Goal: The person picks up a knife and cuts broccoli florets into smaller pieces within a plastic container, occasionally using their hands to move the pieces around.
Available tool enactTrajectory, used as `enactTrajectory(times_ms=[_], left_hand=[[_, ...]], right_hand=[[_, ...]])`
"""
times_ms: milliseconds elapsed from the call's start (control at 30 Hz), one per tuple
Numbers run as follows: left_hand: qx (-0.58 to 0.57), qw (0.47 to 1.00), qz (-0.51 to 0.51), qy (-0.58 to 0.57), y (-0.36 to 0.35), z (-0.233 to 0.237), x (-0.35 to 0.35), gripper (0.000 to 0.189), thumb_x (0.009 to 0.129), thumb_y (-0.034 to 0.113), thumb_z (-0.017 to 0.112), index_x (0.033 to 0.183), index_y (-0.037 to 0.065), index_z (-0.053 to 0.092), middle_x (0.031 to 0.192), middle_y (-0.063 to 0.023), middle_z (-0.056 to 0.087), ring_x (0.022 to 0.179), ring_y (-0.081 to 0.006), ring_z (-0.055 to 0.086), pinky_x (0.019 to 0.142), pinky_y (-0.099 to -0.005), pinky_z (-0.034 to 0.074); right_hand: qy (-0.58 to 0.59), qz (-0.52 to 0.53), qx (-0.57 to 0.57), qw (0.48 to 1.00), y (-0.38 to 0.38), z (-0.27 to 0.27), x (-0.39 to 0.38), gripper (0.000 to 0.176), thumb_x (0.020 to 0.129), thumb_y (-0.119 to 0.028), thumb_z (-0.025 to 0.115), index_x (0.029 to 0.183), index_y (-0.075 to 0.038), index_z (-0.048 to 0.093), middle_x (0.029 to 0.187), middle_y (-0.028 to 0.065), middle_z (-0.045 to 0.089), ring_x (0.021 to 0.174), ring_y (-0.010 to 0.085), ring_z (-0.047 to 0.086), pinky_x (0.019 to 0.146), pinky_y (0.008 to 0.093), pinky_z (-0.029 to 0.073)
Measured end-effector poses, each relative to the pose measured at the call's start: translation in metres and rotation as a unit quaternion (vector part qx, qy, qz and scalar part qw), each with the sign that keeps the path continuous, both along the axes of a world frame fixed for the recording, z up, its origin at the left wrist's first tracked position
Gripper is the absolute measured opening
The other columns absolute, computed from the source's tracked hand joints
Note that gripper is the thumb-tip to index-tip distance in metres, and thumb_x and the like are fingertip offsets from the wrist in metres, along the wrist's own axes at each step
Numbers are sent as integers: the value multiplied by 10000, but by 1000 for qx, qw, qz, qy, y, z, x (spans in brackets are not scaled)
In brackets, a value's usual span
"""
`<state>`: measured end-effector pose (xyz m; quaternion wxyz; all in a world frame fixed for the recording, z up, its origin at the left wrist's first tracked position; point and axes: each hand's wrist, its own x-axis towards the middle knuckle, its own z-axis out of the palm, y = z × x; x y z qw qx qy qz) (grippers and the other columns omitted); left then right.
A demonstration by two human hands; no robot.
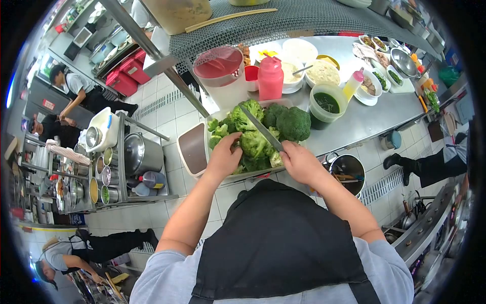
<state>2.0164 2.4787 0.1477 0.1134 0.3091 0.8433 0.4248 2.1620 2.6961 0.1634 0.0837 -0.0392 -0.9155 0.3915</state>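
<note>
A kitchen knife point(257, 121) is gripped by its handle in my right hand point(299, 161), its blade slanting up and left across the broccoli. My left hand point(226, 156) has its fingers bent in against cut broccoli point(251, 144), left of the blade. Whole dark green broccoli heads point(293, 124) sit to the right, and loose florets point(218, 130) lie to the left. All of it fills a pale rectangular tub point(242, 177) at the counter's near edge. My left fingertips are partly hidden by the florets.
A brown-topped container point(193, 148) adjoins the tub's left side. Behind stand a pink squeeze bottle point(270, 78), a red-lidded bin point(219, 71) and a cup of green liquid point(326, 105). A mesh shelf point(298, 25) overhangs the counter. A metal pot point(349, 175) is at right; several people work around.
</note>
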Motion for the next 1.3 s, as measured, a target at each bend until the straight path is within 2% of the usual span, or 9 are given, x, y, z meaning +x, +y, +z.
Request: enactTrajectory(times_ms=[200, 267, 400, 533, 833, 967, 1067, 1167, 1300], left_hand=[[-1, 1000, -11, 13, 13, 31, 27, 454, 872, 175, 671, 1296, 31, 592, 1177, -151, 572, 873, -250, 631, 805, -348, 523], [-20, 999, -22, 18, 19, 27, 29, 449, 867, 192, 699, 1278, 36, 608, 1198, -147, 565, 875, -242, 625, 792, -336, 522], [-22, 999, 36, 18, 26, 19, 44, 477, 823, 230, 776, 1223, 27, 615, 1142, -146, 543, 792, -225, 611, 744, -336, 530], [8, 998, 57, 14, 34, 22, 54, 477, 804, 230, 805, 1184, 13, 615, 1128, -146, 519, 779, -224, 610, 733, -344, 531], [-23, 991, -13, 134, 37, 16, 52, 461, 798, 226, 810, 1174, 46, 613, 1187, -187, 488, 933, -369, 630, 820, -415, 531], [-40, 987, -15, 155, 33, 14, 38, 444, 809, 236, 799, 1167, 43, 620, 1163, -171, 512, 917, -351, 628, 810, -413, 524], [-45, 997, -32, 46, 28, 15, 22, 430, 822, 234, 781, 1168, 37, 619, 1125, -149, 542, 911, -342, 621, 792, -426, 518], [-49, 997, -46, 28, 24, 15, 18, 443, 821, 234, 770, 1176, 24, 610, 1097, -136, 562, 907, -332, 617, 771, -437, 511], [-77, 984, -40, 155, 27, 25, 28, 439, 805, 216, 756, 1163, 11, 608, 1133, -161, 550, 929, -349, 614, 828, -435, 520]], right_hand=[[-43, 5, 4, 999, -6, 1, 3, 238, 984, -177, 514, 1136, 6, 499, 998, 273, 622, 921, 483, 592, 788, 555, 459], [4, -5, 69, 998, -7, 3, 6, 189, 966, -149, 517, 1084, -3, 497, 998, 240, 633, 849, 454, 635, 727, 538, 517], [-6, 2, 101, 995, -15, 21, 17, 184, 955, -134, 520, 1072, 6, 501, 976, 245, 632, 831, 447, 644, 710, 525, 530], [-87, 10, 146, 985, -18, 23, 21, 187, 932, -106, 513, 1061, 29, 515, 949, 265, 635, 809, 446, 661, 702, 512, 543], [-118, 18, 171, 978, -14, 19, -8, 189, 888, -53, 479, 1034, 59, 523, 907, 277, 654, 812, 443, 675, 712, 514, 547], [-118, 15, 152, 981, -17, 16, -22, 189, 903, -64, 488, 1043, 57, 522, 930, 285, 649, 834, 444, 666, 734, 522, 537], [-20, 13, 77, 997, -9, 1, -23, 186, 934, -105, 507, 1046, 43, 519, 945, 280, 640, 846, 454, 650, 751, 531, 526], [-61, 7, 59, 996, -7, 9, -21, 185, 977, -155, 515, 1040, 19, 508, 993, 270, 629, 930, 482, 609, 799, 547, 485], [-89, 14, 114, 989, -10, 29, -12, 210, 958, -150, 529, 1066, 29, 509, 984, 262, 630, 905, 469, 626, 768, 541, 506]])
